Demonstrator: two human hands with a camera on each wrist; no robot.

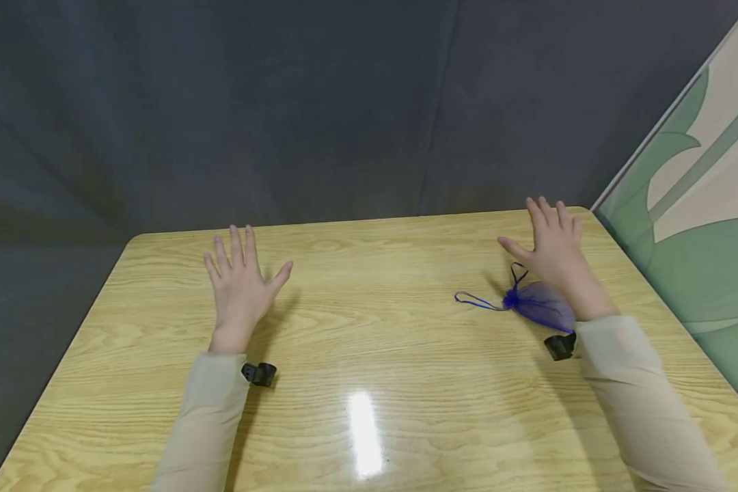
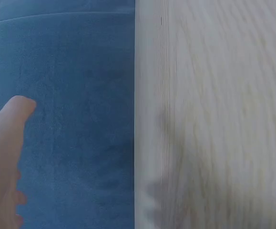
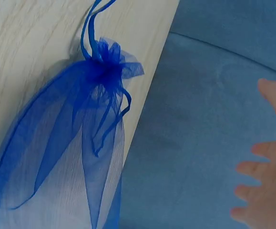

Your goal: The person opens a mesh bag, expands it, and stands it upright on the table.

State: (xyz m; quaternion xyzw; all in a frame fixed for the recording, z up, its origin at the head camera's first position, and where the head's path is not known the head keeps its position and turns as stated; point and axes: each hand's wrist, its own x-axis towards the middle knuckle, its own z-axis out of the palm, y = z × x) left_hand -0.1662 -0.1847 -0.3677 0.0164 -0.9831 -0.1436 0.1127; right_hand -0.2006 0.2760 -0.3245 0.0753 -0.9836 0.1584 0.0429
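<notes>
On the right side of the wooden table lies a sheer blue drawstring pouch [image 1: 538, 304], gathered at its neck, its cord loops [image 1: 481, 301] spread to the left. In the right wrist view the pouch [image 3: 76, 138] fills the left side, and wood grain shows through its mesh. My right hand [image 1: 556, 249] is over the far right of the table with fingers spread, its wrist overlapping the pouch in the head view. My left hand [image 1: 240, 290] is over the left part of the table, fingers straight and thumb out to the side. Nothing is held in either hand.
The wooden table [image 1: 357, 328] reaches back to a dark curtain [image 1: 320, 109]. A green and cream patterned panel [image 1: 707, 225] stands along the right edge. Small black cameras [image 1: 260, 374] are strapped at both wrists, and a bright light reflection shows near the front.
</notes>
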